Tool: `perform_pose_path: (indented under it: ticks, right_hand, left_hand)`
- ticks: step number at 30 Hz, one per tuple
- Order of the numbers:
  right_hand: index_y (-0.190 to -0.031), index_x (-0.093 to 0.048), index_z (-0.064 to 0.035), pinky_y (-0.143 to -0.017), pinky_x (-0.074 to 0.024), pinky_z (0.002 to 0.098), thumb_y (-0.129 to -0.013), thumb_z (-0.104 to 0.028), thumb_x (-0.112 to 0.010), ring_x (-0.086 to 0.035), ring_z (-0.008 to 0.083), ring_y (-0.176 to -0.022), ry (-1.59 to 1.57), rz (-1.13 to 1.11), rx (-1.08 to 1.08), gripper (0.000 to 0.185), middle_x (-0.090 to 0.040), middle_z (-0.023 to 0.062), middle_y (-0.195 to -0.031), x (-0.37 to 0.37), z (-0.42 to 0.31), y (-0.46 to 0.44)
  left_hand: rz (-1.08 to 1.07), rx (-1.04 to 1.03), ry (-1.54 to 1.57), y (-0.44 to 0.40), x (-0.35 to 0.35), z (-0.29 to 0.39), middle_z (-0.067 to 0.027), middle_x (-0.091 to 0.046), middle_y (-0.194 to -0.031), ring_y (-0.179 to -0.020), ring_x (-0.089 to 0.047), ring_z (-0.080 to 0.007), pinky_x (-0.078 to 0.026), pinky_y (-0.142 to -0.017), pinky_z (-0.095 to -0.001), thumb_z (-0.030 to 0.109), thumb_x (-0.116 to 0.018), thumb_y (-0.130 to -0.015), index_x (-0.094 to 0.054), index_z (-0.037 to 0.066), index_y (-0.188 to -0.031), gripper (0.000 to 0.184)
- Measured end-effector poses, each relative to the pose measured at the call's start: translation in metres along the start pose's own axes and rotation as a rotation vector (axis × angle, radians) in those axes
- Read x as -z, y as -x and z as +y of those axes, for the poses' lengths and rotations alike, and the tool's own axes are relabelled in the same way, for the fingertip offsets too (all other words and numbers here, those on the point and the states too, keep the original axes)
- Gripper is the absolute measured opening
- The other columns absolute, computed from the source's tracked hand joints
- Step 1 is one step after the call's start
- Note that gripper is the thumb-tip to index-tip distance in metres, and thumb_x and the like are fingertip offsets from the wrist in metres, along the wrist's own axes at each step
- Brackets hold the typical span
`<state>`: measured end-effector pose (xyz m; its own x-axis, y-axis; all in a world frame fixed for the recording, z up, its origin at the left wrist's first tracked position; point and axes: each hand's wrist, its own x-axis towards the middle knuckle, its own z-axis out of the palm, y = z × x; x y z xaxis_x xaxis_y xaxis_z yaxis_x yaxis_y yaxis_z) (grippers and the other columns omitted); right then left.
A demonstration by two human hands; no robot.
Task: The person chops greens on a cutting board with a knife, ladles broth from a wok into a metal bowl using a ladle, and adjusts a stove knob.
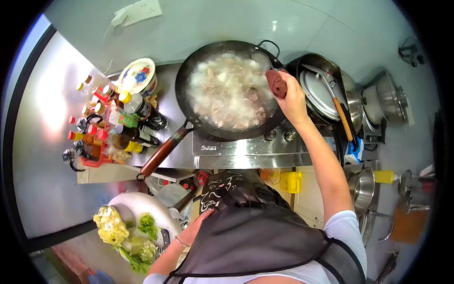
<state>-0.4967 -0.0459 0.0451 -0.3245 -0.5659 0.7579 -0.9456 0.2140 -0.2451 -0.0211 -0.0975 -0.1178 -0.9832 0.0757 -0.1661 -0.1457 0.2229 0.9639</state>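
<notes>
My right hand is closed around the reddish-brown handle of a ladle. Its round metal head is at the upper right inside a large black wok. Steaming, cloudy liquid with pale pieces of meat fills the wok, and white foam floats on top. The wok's wooden handle points down and left, with neither hand on it. Low at my side, my left hand lies against the dark apron. Its fingers look stretched out, though the apron's edge partly hides them.
Sauce bottles crowd the counter left of the steel stove. A flowered enamel bowl stands behind them. Lids and pans lean at the right. Lower left, a white board bears greens and a knife.
</notes>
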Motion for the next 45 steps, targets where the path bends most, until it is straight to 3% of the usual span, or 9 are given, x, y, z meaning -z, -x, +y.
perform_pose_path:
  ticks: [5, 9, 15, 19, 21, 27, 33, 40, 45]
  right_hand:
    - [-0.097, -0.050, -0.0012, -0.072, -0.0492, 0.0358, -0.067, -0.005, -0.073, -0.061, 0.0346, -0.085, -0.189, 0.016, -0.376, 0.038, -0.061, 0.0175, -0.090, -0.028, -0.014, -0.009]
    - [-0.098, -0.050, -0.0022, -0.072, -0.0490, 0.0345, -0.066, -0.003, -0.072, -0.061, 0.0341, -0.087, -0.363, -0.159, -0.224, 0.038, -0.061, 0.0154, -0.092, -0.026, -0.034, -0.007]
    - [-0.100, -0.051, -0.0009, -0.077, -0.0485, 0.0352, -0.066, 0.004, -0.065, -0.059, 0.0324, -0.091, -0.331, -0.405, 0.296, 0.038, -0.060, 0.0155, -0.104, 0.028, -0.059, 0.004]
    - [-0.091, -0.053, 0.0043, -0.061, -0.0492, 0.0335, -0.071, 0.002, -0.061, -0.059, 0.0286, -0.073, -0.143, -0.429, 0.521, 0.021, -0.059, 0.0205, -0.102, 0.086, -0.087, 0.003]
    - [-0.091, -0.053, 0.0048, -0.057, -0.0480, 0.0328, -0.071, 0.002, -0.061, -0.057, 0.0271, -0.068, -0.135, -0.419, 0.520, 0.022, -0.058, 0.0221, -0.103, 0.108, -0.099, 0.011]
    - [-0.090, -0.052, 0.0046, -0.048, -0.0436, 0.0300, -0.070, 0.000, -0.062, -0.053, 0.0214, -0.058, -0.220, -0.432, 0.493, 0.022, -0.058, 0.0260, -0.103, 0.128, -0.134, 0.051]
    - [-0.090, -0.051, 0.0056, -0.052, -0.0454, 0.0329, -0.070, 0.000, -0.062, -0.055, 0.0256, -0.061, -0.182, -0.421, 0.412, 0.024, -0.057, 0.0267, -0.105, 0.088, -0.139, 0.073]
    - [-0.092, -0.053, 0.0041, -0.064, -0.0489, 0.0338, -0.067, -0.003, -0.059, -0.057, 0.0270, -0.075, -0.048, -0.266, 0.355, 0.027, -0.057, 0.0185, -0.107, 0.032, -0.110, 0.071]
    - [-0.093, -0.053, 0.0015, -0.069, -0.0503, 0.0331, -0.073, -0.004, -0.057, -0.059, 0.0285, -0.081, 0.010, -0.173, 0.298, 0.021, -0.058, 0.0174, -0.106, 0.024, -0.095, 0.059]
  left_hand:
    - [0.106, 0.087, 0.023, 0.011, -0.003, 0.040, -0.0197, -0.030, -0.138, -0.128, -0.030, -0.0328, -0.026, -0.105, -0.0375, 0.032, -0.059, -0.078, -0.030, -0.001, -0.133, 0.071]
    - [0.133, 0.096, 0.040, 0.015, -0.002, 0.056, -0.0202, -0.031, -0.137, -0.127, -0.033, -0.0328, -0.027, -0.105, -0.0370, 0.030, -0.058, -0.079, -0.031, 0.000, -0.133, 0.068]
    - [0.148, 0.073, 0.043, 0.016, 0.001, 0.063, -0.0207, -0.033, -0.136, -0.126, -0.035, -0.0327, -0.028, -0.105, -0.0365, 0.029, -0.059, -0.079, -0.034, 0.000, -0.132, 0.065]
    - [0.107, 0.074, 0.043, 0.020, -0.002, 0.040, -0.0213, -0.032, -0.136, -0.126, -0.034, -0.0331, -0.028, -0.105, -0.0368, 0.029, -0.059, -0.079, -0.036, 0.000, -0.130, 0.064]
    - [0.135, -0.016, 0.071, 0.027, -0.010, 0.020, -0.0221, -0.031, -0.136, -0.126, -0.034, -0.0338, -0.027, -0.105, -0.0373, 0.030, -0.059, -0.078, -0.037, 0.000, -0.129, 0.063]
    - [0.073, 0.058, 0.074, 0.024, 0.008, 0.048, -0.0224, -0.029, -0.137, -0.127, -0.032, -0.0338, -0.026, -0.105, -0.0370, 0.032, -0.060, -0.077, -0.038, 0.003, -0.131, 0.065]
    - [0.016, 0.074, 0.061, 0.022, 0.013, 0.044, -0.0216, -0.035, -0.133, -0.123, -0.037, -0.0340, -0.030, -0.103, -0.0368, 0.027, -0.059, -0.078, -0.040, 0.004, -0.129, 0.059]
    - [-0.077, 0.136, 0.026, 0.023, 0.028, 0.041, -0.0205, -0.042, -0.128, -0.116, -0.044, -0.0341, -0.035, -0.099, -0.0365, 0.020, -0.057, -0.079, -0.043, 0.004, -0.127, 0.052]
    - [-0.180, 0.241, -0.047, 0.033, 0.047, 0.046, -0.0197, -0.048, -0.124, -0.112, -0.049, -0.0342, -0.038, -0.096, -0.0362, 0.016, -0.056, -0.081, -0.045, 0.005, -0.126, 0.047]
